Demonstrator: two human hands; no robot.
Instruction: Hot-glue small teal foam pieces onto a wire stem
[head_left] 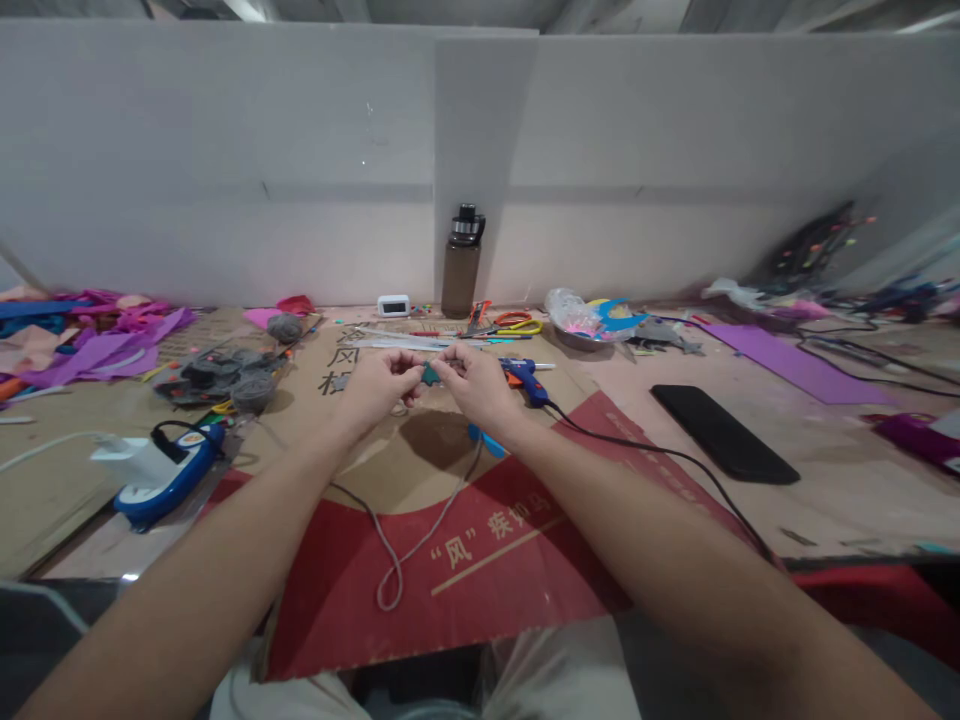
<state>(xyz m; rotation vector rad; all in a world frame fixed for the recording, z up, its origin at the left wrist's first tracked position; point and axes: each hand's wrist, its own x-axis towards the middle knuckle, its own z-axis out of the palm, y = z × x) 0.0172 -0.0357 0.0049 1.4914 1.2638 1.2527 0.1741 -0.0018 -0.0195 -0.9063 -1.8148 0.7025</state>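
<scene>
My left hand [379, 388] and my right hand [474, 385] meet above a flattened cardboard sheet [465, 560], fingers pinched together on a small dark green piece [429, 375] held between them. A grey cord [409, 535] hangs down from under my hands and loops on the red part of the cardboard. A blue glue gun [525, 378] lies just right of my right hand, its black cable [660, 455] trailing to the right. A small blue piece [486, 441] lies under my right wrist.
A brown bottle [461, 262] stands at the back wall. Scissors [517, 323], a bowl of scraps [577, 318], a black phone [724, 433], purple felt [799, 362], a blue power strip [169, 472] and piles of coloured felt [90, 335] surround the cardboard.
</scene>
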